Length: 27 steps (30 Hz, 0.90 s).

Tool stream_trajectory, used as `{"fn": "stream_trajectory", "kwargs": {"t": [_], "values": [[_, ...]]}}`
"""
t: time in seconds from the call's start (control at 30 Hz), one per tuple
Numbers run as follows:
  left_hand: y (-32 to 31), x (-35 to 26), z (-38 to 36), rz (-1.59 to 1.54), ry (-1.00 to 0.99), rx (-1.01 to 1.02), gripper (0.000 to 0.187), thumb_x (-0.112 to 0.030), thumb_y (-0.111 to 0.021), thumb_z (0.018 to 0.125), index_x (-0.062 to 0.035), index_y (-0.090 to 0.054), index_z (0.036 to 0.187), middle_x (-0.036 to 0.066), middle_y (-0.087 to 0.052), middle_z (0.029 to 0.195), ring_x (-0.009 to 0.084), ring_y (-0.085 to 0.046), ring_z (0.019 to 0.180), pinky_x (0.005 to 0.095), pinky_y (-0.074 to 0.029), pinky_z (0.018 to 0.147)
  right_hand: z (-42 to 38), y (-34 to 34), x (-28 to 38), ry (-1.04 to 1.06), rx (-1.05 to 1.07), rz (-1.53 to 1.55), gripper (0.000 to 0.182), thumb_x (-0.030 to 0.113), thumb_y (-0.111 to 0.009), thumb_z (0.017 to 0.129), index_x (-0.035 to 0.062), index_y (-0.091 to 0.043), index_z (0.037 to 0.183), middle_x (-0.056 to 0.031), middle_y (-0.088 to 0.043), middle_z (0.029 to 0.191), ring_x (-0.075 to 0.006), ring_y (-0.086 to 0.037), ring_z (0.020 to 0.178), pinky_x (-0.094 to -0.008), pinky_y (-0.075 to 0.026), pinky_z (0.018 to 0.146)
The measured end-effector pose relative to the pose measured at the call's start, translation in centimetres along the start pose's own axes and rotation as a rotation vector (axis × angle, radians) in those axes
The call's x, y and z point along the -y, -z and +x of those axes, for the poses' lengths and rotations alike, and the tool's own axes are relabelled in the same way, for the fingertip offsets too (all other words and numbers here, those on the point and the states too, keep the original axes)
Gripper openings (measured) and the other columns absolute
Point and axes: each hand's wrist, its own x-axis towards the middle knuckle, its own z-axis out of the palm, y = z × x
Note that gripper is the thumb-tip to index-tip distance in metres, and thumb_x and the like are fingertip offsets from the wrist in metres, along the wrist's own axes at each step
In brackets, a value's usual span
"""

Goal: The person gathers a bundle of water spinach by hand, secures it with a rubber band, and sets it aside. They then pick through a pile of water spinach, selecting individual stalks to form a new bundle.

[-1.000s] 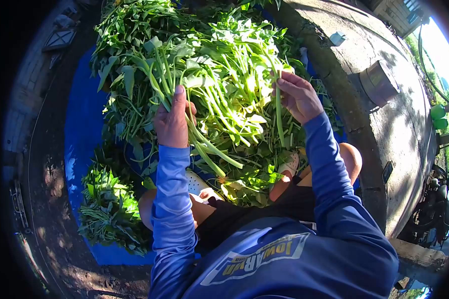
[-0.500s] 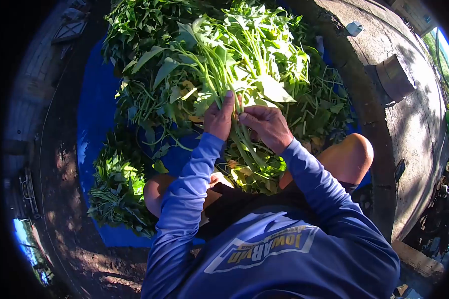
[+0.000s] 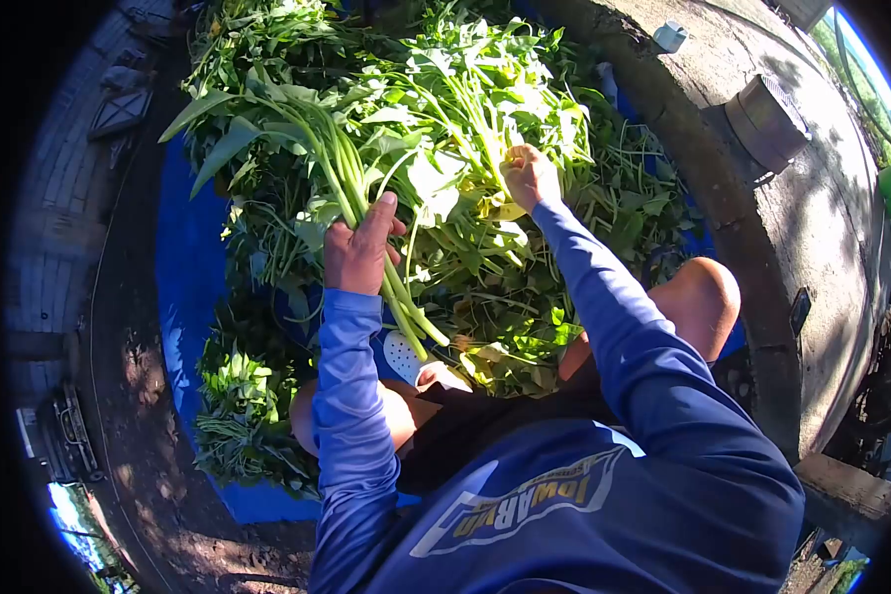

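My left hand (image 3: pixel 359 249) is wrapped round a small bunch of water spinach (image 3: pixel 339 168), its long pale-green stems slanting down past my palm and its arrow-shaped leaves fanning out at the upper left. Farther forward, my right hand (image 3: pixel 531 178) reaches into the sunlit heap of water spinach (image 3: pixel 436 109). Its fingers are pinched at the stems there, though the fingertips are partly hidden. A yellowed leaf (image 3: pixel 501 206) lies just below that hand.
A blue tarp (image 3: pixel 190 267) lies under the greens. A tied-looking pile of greens (image 3: pixel 243 396) rests at the lower left, and loose leaves (image 3: pixel 515 361) lie between my legs. A concrete ledge (image 3: pixel 723 129) on the right carries a round metal container (image 3: pixel 767 121).
My hands were together on the bunch and have parted. The left has moved left with the stems; the right has let go of them and moved up and right to the heap.
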Motion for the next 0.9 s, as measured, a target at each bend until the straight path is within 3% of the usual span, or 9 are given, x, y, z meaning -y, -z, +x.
{"fn": "stream_trajectory", "kwargs": {"t": [0.03,0.2,0.3,0.43,0.57,0.63,0.7,0.77,0.9], "values": [[0.0,-0.2,0.1,0.065,-0.014,-0.004,0.043,-0.044,-0.074,0.095,-0.0008,-0.072,0.093,0.005,-0.067,0.070,0.0127,-0.059,0.050,0.0279,-0.047,0.047,0.6,-1.1,0.0,0.092,-0.016,-0.116,0.033,0.019,-0.077,0.083,0.0077,-0.070,0.114,-0.0136,-0.074,0.091,-0.0275,-0.073,0.082,-0.0358,-0.057,0.078],[0.4,0.3,-0.1,0.074,0.009,-0.002,0.053,-0.050,-0.079,0.090,0.0021,-0.073,0.094,0.007,-0.064,0.066,0.0127,-0.058,0.048,0.0285,-0.047,0.046,5.1,-5.4,-4.6,-0.060,0.076,0.285,0.041,0.019,-0.077,0.078,0.0102,-0.064,0.115,-0.0174,-0.067,0.091,-0.0347,-0.068,0.084,-0.0440,-0.055,0.082],[1.0,0.0,-0.3,0.060,0.033,-0.007,0.054,-0.051,-0.080,0.089,0.0023,-0.073,0.093,0.007,-0.065,0.066,0.0131,-0.059,0.048,0.0288,-0.047,0.046,2.5,0.1,3.1,0.157,0.029,-0.180,0.040,0.022,-0.071,0.080,0.0060,-0.066,0.116,-0.0137,-0.073,0.095,-0.0261,-0.069,0.087,-0.0352,-0.054,0.080],[1.2,0.4,-0.1,0.064,0.020,0.053,0.051,-0.053,-0.079,0.088,-0.0029,-0.071,0.086,0.004,-0.064,0.066,0.0121,-0.059,0.049,0.0273,-0.046,0.047,5.3,2.1,3.5,-0.091,0.310,0.185,0.035,0.018,-0.069,0.084,0.0065,-0.068,0.117,-0.0073,-0.071,0.094,-0.0200,-0.066,0.088,-0.0358,-0.054,0.075],[1.2,-0.1,0.1,0.068,0.002,0.053,0.055,-0.053,-0.079,0.088,0.0021,-0.072,0.088,0.008,-0.066,0.066,0.0139,-0.061,0.048,0.0295,-0.049,0.046,5.0,5.9,9.2,-0.265,0.469,0.570,0.049,0.043,-0.071,0.099,0.0094,-0.066,0.135,0.0006,-0.068,0.093,-0.0092,-0.060,0.077,-0.0295,-0.050,0.070],[1.5,-0.2,0.0,0.066,-0.012,0.074,0.055,-0.053,-0.079,0.088,0.0020,-0.072,0.087,0.008,-0.066,0.066,0.0140,-0.061,0.048,0.0298,-0.049,0.046,5.8,6.0,9.8,-0.120,0.529,0.603,0.035,0.033,-0.069,0.102,0.0096,-0.067,0.128,0.0025,-0.065,0.084,-0.0093,-0.058,0.069,-0.0274,-0.046,0.060],[1.6,-0.6,-0.3,0.081,-0.017,0.059,0.054,-0.055,-0.078,0.088,-0.0020,-0.072,0.082,0.005,-0.066,0.066,0.0133,-0.062,0.050,0.0284,-0.049,0.050,4.5,7.2,12.2,-0.246,0.506,0.802,0.024,0.021,-0.071,0.099,0.0068,-0.069,0.119,-0.0012,-0.068,0.087,-0.0121,-0.062,0.070,-0.0289,-0.053,0.062],[1.7,-0.6,-0.5,0.054,-0.033,0.079,0.054,-0.055,-0.078,0.087,-0.0021,-0.072,0.082,0.005,-0.066,0.066,0.0134,-0.062,0.050,0.0285,-0.049,0.050,3.8,8.2,13.2,-0.305,0.591,0.922,0.026,0.022,-0.069,0.099,0.0073,-0.070,0.121,-0.0018,-0.069,0.091,-0.0133,-0.063,0.076,-0.0297,-0.053,0.069],[1.6,0.6,-0.3,0.058,-0.039,0.068,0.051,-0.053,-0.079,0.087,-0.0019,-0.072,0.086,0.005,-0.067,0.068,0.0130,-0.061,0.051,0.0286,-0.049,0.050,1.3,9.4,15.7,-0.267,0.481,0.844,0.017,0.019,-0.070,0.096,0.0079,-0.068,0.109,0.0009,-0.063,0.085,-0.0116,-0.060,0.072,-0.0295,-0.051,0.063]]}}
